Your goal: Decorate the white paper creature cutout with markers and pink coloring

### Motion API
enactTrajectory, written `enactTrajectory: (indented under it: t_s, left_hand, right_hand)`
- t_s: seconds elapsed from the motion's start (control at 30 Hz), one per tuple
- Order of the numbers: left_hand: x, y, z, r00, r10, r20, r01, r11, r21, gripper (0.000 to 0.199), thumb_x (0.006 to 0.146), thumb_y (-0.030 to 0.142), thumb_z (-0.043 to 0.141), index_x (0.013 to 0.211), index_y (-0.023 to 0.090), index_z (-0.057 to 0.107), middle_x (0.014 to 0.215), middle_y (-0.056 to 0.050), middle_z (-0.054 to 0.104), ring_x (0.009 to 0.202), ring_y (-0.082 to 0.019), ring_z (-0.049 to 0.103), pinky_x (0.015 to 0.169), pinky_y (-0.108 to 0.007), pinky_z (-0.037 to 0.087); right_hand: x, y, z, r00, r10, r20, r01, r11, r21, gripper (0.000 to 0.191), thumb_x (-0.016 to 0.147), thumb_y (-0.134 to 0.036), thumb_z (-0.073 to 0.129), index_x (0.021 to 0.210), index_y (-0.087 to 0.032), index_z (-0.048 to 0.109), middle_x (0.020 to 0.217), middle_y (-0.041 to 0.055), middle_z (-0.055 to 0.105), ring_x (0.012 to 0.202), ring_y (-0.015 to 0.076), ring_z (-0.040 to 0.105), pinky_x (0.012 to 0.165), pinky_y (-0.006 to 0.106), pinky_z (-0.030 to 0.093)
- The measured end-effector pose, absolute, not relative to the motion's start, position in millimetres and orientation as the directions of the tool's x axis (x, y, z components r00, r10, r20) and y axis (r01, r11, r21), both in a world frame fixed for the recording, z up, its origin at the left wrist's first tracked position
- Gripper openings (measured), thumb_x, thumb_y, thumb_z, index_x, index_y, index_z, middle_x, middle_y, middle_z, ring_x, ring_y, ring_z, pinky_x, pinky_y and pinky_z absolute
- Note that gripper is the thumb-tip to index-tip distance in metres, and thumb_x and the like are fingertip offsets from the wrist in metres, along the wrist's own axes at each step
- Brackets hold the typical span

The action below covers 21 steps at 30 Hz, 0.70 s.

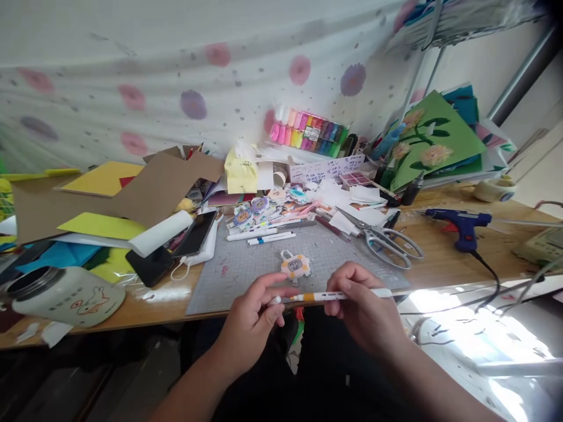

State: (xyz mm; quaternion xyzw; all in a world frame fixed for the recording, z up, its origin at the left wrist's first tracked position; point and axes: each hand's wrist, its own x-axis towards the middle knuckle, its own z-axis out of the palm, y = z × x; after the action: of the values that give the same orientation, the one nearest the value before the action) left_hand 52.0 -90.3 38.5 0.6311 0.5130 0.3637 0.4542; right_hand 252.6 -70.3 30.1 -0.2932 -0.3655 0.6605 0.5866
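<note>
Between the fingers of my right hand (358,302) lies a white marker pen (317,296) with an orange band, its uncapped tip pointing left. My left hand (253,316) pinches a small white pen cap (275,300) just left of that tip; cap and tip look slightly apart. Beyond my hands, a small pink paper cutout (294,265) with orange corners and a grey centre rests on the grey cutting mat (215,287). Two more white markers (271,238) lie farther back on the mat.
Grey-handled scissors (387,240) lie at the mat's right, with a blue glue gun (461,223) beyond. To the left are a phone (196,233), cardboard (149,187) and a tipped pale jar (70,296). Paper scraps and several cutouts (259,205) crowd the back, below packed colored clay (308,132).
</note>
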Motion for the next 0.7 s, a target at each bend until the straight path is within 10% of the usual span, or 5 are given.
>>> enactTrajectory:
  t_s: [0.23,0.5,0.7]
  left_hand:
    - [60,-105,49,0.220,0.975,-0.003,0.279,-0.060,0.959,0.032,0.089,0.023,0.055,0.120,0.024,0.053,0.110,-0.007,0.073,0.064,-0.011,0.061,0.073,-0.027,0.049]
    - [90,-102,49,-0.075,0.990,-0.121,-0.455,0.074,0.887,0.022,0.086,0.038,0.063,0.083,0.020,0.051,0.091,-0.010,0.076,0.082,-0.019,0.071,0.080,-0.032,0.051]
    - [98,-98,43,-0.036,0.963,-0.266,-0.646,0.180,0.742,0.026,0.081,0.035,0.070,0.082,0.019,0.049,0.092,-0.013,0.076,0.082,-0.022,0.073,0.077,-0.033,0.052]
  right_hand:
    - [254,-83,31,-0.139,0.985,0.099,-0.546,0.007,-0.838,0.021,0.075,-0.032,0.072,0.064,-0.018,0.061,0.049,-0.0005,0.063,0.045,0.0102,0.052,0.045,0.019,0.038]
    - [259,-98,22,-0.065,0.952,0.298,-0.526,0.221,-0.821,0.014,0.084,-0.030,0.067,0.075,-0.021,0.063,0.065,0.0007,0.062,0.061,0.0142,0.054,0.057,0.024,0.043]
    - [262,-105,16,-0.143,0.868,0.476,-0.279,0.426,-0.861,0.006,0.091,-0.022,0.056,0.086,-0.024,0.059,0.075,0.0013,0.060,0.070,0.0164,0.054,0.063,0.028,0.044]
